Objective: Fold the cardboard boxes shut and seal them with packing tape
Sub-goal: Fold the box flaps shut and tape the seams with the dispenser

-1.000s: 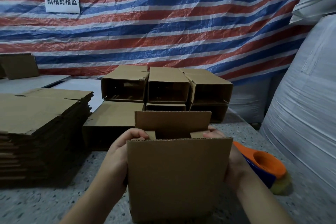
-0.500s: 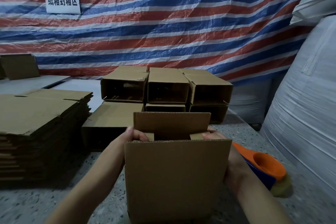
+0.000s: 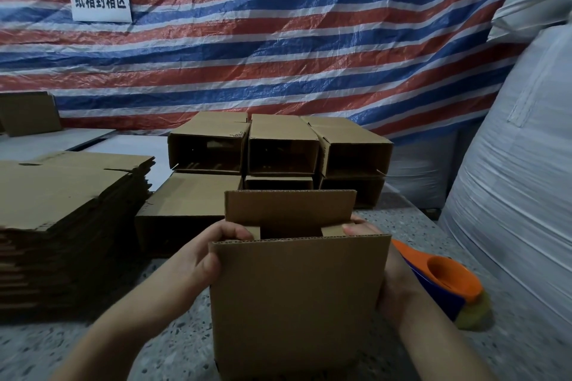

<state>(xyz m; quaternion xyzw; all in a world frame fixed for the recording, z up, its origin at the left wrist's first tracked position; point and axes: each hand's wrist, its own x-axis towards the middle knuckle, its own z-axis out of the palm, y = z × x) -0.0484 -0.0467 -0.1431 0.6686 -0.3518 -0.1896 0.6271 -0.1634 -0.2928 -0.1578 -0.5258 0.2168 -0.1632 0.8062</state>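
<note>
A brown cardboard box (image 3: 297,303) stands upright on the speckled table (image 3: 93,356) right in front of me. Its near and far long flaps stick up, and the two short side flaps are folded inward. My left hand (image 3: 201,260) grips the box's left top corner, fingers curled over the left side flap and thumb on the near flap. On the right side, my right hand (image 3: 390,275) holds the box with fingertips pressing the right side flap down; most of it is hidden behind the box. An orange and blue tape dispenser (image 3: 445,284) lies just right of the box.
A tall stack of flat cardboard blanks (image 3: 62,219) fills the left. Several assembled boxes (image 3: 278,151) lie stacked on their sides behind, open ends toward me. Large white sacks (image 3: 520,195) crowd the right edge. A striped tarp (image 3: 278,40) with a sign hangs behind.
The box has sunk slightly and both hands have shifted a little on it. My left thumb now lies on the near flap. The side flaps stay folded in.
</note>
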